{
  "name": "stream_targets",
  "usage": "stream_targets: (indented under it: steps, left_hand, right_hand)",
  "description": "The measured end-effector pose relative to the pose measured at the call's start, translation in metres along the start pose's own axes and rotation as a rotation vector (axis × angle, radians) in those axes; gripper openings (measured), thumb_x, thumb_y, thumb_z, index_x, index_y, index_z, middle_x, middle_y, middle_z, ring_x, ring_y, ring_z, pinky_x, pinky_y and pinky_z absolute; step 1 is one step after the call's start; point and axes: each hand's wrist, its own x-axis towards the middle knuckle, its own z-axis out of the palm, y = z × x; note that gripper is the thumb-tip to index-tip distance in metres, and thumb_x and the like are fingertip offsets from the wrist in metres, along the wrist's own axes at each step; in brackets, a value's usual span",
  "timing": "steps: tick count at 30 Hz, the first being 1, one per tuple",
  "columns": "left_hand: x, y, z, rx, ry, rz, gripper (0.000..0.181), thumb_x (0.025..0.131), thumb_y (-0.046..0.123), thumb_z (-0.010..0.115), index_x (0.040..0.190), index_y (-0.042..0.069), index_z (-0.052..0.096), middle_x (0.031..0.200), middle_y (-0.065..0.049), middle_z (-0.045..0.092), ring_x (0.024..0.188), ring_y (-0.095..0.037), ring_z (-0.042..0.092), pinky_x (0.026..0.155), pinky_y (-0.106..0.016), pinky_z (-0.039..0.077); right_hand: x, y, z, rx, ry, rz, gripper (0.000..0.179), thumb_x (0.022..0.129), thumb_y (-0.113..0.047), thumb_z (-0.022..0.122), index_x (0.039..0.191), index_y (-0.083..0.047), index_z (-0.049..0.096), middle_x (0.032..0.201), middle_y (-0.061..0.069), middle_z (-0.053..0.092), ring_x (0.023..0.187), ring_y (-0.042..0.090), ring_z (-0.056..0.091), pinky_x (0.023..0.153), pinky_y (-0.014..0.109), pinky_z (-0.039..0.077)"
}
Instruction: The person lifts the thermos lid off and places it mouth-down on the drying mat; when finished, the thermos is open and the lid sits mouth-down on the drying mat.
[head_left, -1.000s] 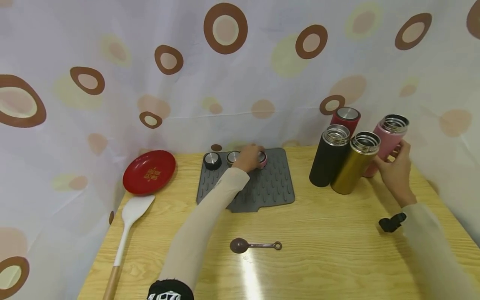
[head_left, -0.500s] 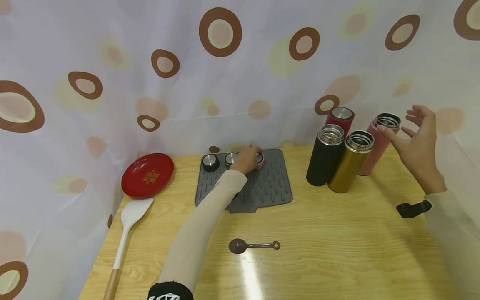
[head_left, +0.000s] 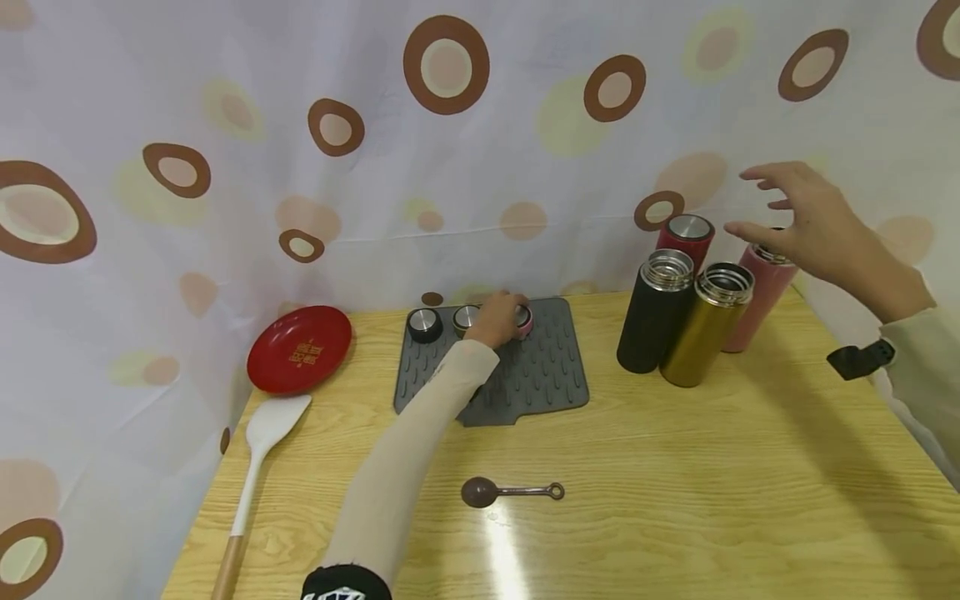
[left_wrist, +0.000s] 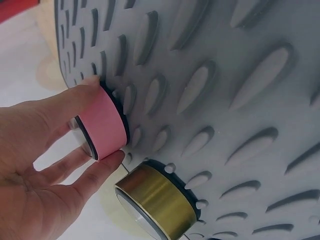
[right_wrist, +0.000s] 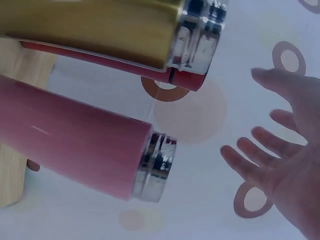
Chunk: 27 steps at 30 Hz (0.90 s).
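Observation:
My left hand point(head_left: 495, 319) grips a pink bottle lid point(left_wrist: 105, 125) that sits on the grey drying mat point(head_left: 543, 367). Close beside it stands a gold lid point(left_wrist: 155, 195), and a black lid point(head_left: 425, 325) is farther left. Raised in the air, my right hand point(head_left: 817, 221) holds nothing, its fingers spread apart. In the head view it partly covers the uncapped pink thermos point(head_left: 757, 300); the right wrist view shows a gap between them. Uncapped gold point(head_left: 697, 333) and black point(head_left: 651, 321) thermoses stand upright to its left, and a red thermos point(head_left: 697, 247) behind them has its lid on.
A brown spoon point(head_left: 480, 492) lies on the wooden table point(head_left: 660, 508) in front of the mat. At the left are a red plate point(head_left: 292, 354) leaning by the curtain and a white spatula point(head_left: 258, 450) with a wooden handle. A patterned curtain point(head_left: 480, 192) hangs behind.
My right hand has let go of the pink thermos and risen, then moved left above it. The left hand stays on the pink lid.

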Motion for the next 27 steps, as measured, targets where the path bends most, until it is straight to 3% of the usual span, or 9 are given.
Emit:
stream_targets:
  steps: [2,5,14,21,27]
  left_hand:
    - [0.0,0.0,0.0,0.003,-0.002,-0.004,0.057,0.091,0.014,0.084,0.144,0.01,0.063,0.138,-0.014,0.063,0.127,-0.028,0.062,0.107,-0.039,0.052]
    - [0.0,0.0,0.002,0.002,0.0,-0.007,0.057,0.092,0.014,0.083,0.145,0.011,0.063,0.14,-0.015,0.063,0.128,-0.028,0.061,0.107,-0.039,0.052]
    - [0.0,0.003,0.005,0.01,0.001,-0.001,0.056,0.093,0.014,0.082,0.145,0.01,0.063,0.138,-0.015,0.063,0.125,-0.028,0.063,0.105,-0.038,0.053]
    - [0.001,0.006,0.006,0.015,0.001,-0.002,0.057,0.092,0.015,0.083,0.145,0.011,0.062,0.138,-0.014,0.063,0.126,-0.027,0.063,0.107,-0.038,0.052]
    - [0.002,0.007,0.008,-0.028,0.036,0.031,0.059,0.089,0.014,0.086,0.143,0.007,0.064,0.134,-0.015,0.065,0.123,-0.029,0.064,0.104,-0.039,0.054]
  right_hand:
    - [0.011,-0.002,0.0,-0.008,-0.098,0.005,0.071,0.1,-0.019,0.072,0.158,0.002,0.037,0.152,0.036,0.039,0.125,0.059,0.049,0.099,0.07,0.047]
    - [0.024,-0.003,0.004,0.018,-0.186,0.015,0.073,0.1,-0.019,0.072,0.158,0.005,0.034,0.151,0.037,0.039,0.127,0.058,0.047,0.097,0.075,0.044]
    - [0.044,0.005,0.028,0.068,-0.464,0.065,0.078,0.09,-0.002,0.079,0.153,0.005,0.032,0.144,0.041,0.044,0.127,0.058,0.049,0.102,0.072,0.045]
    - [0.053,0.011,0.038,0.012,-0.539,0.073,0.086,0.089,-0.004,0.079,0.155,0.006,0.024,0.14,0.042,0.044,0.122,0.057,0.049,0.102,0.072,0.045]
    - [0.056,0.019,0.04,0.024,-0.517,0.087,0.084,0.089,-0.007,0.081,0.152,0.007,0.027,0.137,0.042,0.046,0.12,0.057,0.053,0.097,0.067,0.048]
